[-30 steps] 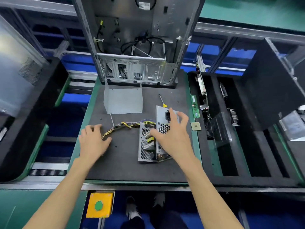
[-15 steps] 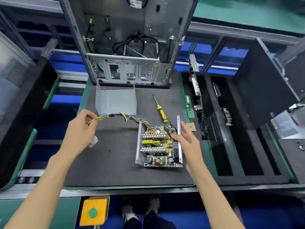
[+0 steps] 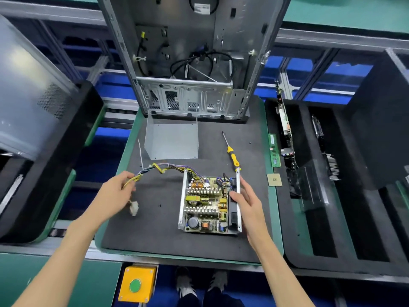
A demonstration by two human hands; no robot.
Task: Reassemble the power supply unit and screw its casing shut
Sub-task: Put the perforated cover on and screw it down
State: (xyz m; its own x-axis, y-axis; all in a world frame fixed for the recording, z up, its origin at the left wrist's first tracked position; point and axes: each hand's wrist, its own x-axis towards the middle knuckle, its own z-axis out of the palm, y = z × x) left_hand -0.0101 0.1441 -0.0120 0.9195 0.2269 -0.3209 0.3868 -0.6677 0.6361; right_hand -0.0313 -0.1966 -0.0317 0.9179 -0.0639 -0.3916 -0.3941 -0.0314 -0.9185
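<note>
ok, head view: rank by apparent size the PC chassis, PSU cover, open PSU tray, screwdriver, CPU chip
Largest to smallest as they appear:
1. PC chassis
2. PSU cover and open PSU tray: look alike, and the tray is nearer the camera, so unranked
3. screwdriver
4. CPU chip

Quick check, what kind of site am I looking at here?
Most likely a computer assembly or teardown line in a factory: a stripped PC case stands on a green-edged work pallet, foam trays of parts sit alongside, and a yellow button box is at the station's edge.
</note>
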